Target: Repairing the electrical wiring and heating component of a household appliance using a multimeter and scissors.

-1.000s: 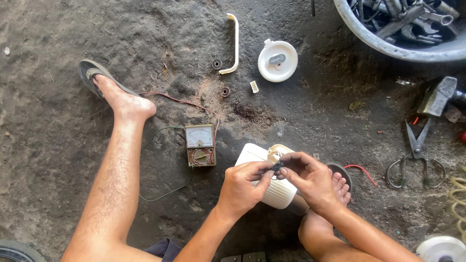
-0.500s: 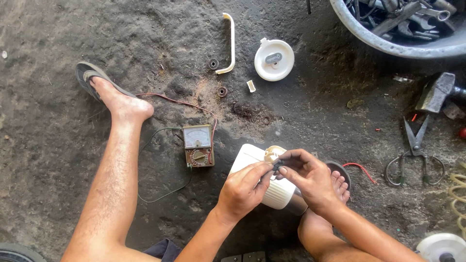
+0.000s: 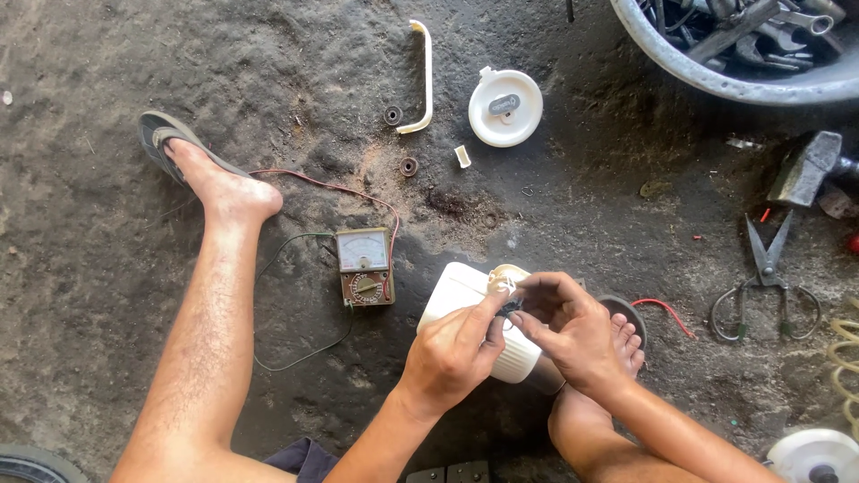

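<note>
Down on the rough, dark concrete floor (image 3: pixel 107 54), between the person's bare legs, lies a white ribbed plastic housing (image 3: pixel 479 326) with a small tan fitting (image 3: pixel 506 274) at its upper end. The left hand (image 3: pixel 452 353) lies over the housing with its thumb and forefinger closed toward that fitting, and the right hand (image 3: pixel 573 335) pinches a small dark part there between thumb and fingertips; what exactly is pinched is too small to tell. The housing looks light, stiff and somewhat brittle, its ribs giving the fingers purchase, so the ribbed body is likely the safest place to steady it while the tiny part calls for fingertip care. Just beside it to the left sits an analog multimeter (image 3: pixel 363 266), with a red lead (image 3: pixel 322 186) and a green lead (image 3: pixel 295 358) trailing over the ground. Farther up lie a white curved handle (image 3: pixel 423 76), a round white cap (image 3: pixel 506 107) and two small dark rings (image 3: pixel 394 114). To the right are scissors (image 3: pixel 767 273), a hammer head (image 3: pixel 805 165), and a metal basin (image 3: pixel 716 76) holding tools. The floor is gritty and uneven, with rust-coloured dust near the middle.
</note>
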